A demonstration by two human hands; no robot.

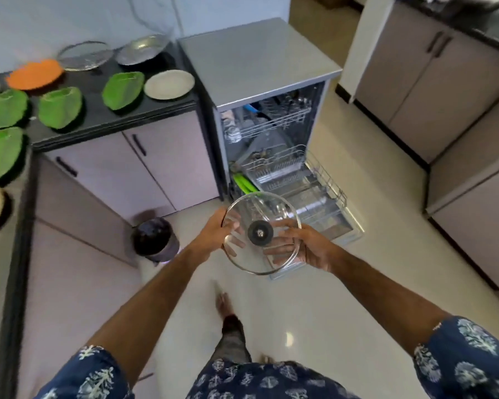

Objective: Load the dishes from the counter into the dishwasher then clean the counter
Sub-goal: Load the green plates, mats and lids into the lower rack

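In the head view, a round glass lid (261, 233) with a dark knob at its middle is held in the air by both hands, above the floor and in front of the open dishwasher (274, 156). The left hand (213, 234) is closed on the left edge of the lid, with its fingers seen through the glass on the far side. The right hand (303, 247) is closed on the right edge, its fingers also spread behind the glass. The lid is tilted, so that its face is turned toward the camera.

The door of the dishwasher is lowered, and the lower rack (308, 194) is pulled out over it. Something green is standing at the left side of this rack. The upper rack (274, 119) is seen inside.

On the dark counter (113, 116) at the left are lying several green plates (60, 107), an orange plate (34, 74), a white plate (169, 84) and two metal plates (84, 55). A dark bin (155, 239) is standing on the floor below the cabinets.
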